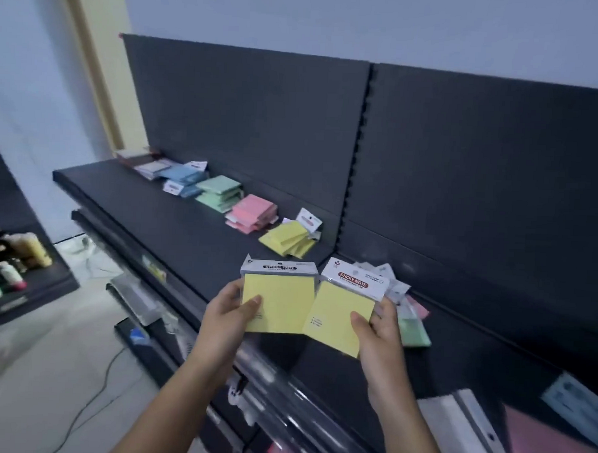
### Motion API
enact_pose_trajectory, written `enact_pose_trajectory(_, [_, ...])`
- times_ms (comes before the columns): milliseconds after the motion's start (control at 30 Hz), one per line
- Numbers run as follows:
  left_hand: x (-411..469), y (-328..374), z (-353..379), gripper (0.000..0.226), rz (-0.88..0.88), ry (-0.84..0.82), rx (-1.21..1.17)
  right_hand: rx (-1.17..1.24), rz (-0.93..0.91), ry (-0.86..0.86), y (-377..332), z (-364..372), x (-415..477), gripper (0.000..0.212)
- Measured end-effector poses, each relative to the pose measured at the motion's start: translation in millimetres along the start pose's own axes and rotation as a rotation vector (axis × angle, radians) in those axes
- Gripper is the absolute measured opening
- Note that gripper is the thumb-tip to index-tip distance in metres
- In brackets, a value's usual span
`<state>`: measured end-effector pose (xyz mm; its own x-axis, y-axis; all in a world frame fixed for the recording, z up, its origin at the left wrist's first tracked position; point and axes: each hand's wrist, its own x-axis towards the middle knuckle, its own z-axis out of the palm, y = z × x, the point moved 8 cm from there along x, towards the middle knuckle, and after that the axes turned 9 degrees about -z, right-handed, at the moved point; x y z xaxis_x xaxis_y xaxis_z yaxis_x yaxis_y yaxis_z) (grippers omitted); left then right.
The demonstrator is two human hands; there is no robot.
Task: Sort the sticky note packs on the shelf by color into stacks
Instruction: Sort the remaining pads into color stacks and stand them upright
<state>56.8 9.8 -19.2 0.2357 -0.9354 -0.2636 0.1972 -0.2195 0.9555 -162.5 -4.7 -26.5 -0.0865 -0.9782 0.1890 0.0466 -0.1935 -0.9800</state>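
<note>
My left hand (228,312) grips a yellow sticky note pack (280,301) with a grey header. My right hand (378,336) grips a second yellow pack (334,317) with a white header. Both packs hover side by side above the front of the black shelf (174,227). Along the back of the shelf lie sorted stacks: yellow (288,239), pink (252,212), green (220,192), blue (183,178) and whitish packs (146,166). An unsorted heap of green and pink packs (407,313) lies just behind my right hand, partly hidden.
A dark back panel (465,158) rises behind the shelf. Lower shelves with clear price rails (283,397) sit below. Pink and pale blue items (563,426) lie at the lower right. A side rack with small bottles (11,265) stands at the left, over a tiled floor with a cable.
</note>
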Motion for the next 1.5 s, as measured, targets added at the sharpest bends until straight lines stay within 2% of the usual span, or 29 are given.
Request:
enact_pose_trajectory(133, [19.4, 15.0, -79.6, 0.024, -0.014, 0.035, -0.044, 0.028, 0.017, -0.034, 7.7, 83.4, 6.1, 0.034])
enact_pose_trajectory(300, [42.1, 19.0, -123.5, 0.023, -0.050, 0.003, -0.078, 0.025, 0.029, -0.038, 16.2, 140.7, 11.5, 0.036])
enact_pose_trajectory(433, [62.3, 20.5, -132.1, 0.023, -0.072, -0.072, -0.045, 0.007, 0.056, 0.012, 21.5, 160.8, 13.6, 0.025])
enact_pose_trajectory(533, [76.3, 21.1, -126.0, 0.022, -0.105, -0.120, -0.039, -0.015, 0.056, 0.076, 20.7, 160.2, 21.5, 0.022])
enact_pose_trajectory(867, [141.3, 35.5, -74.9, 0.022, -0.109, -0.251, 0.022, -0.062, -0.006, 0.211, 25.7, 140.0, 78.9, 0.038])
enact_pose_trajectory(1000, [176.6, 48.2, -42.6, 0.027, -0.119, -0.271, 0.047, -0.083, -0.043, 0.265, 24.8, 127.6, 118.3, 0.037])
enact_pose_trajectory(1200, [223.5, 67.0, -1.8, 0.038, -0.036, -0.308, 0.060, -0.310, -0.093, 0.291, 23.0, 112.3, 170.4, 0.035])
enact_pose_trajectory(1400, [267.9, 65.8, 31.6, 0.046, -0.004, -0.391, 0.104, -0.421, -0.119, 0.321, 25.8, 105.1, 209.7, 0.035])
enact_pose_trajectory(1500, [287.3, 56.8, 37.8, 0.047, 0.080, -0.359, 0.281, -0.522, -0.072, 0.320, 44.8, 108.9, 224.5, 0.031])
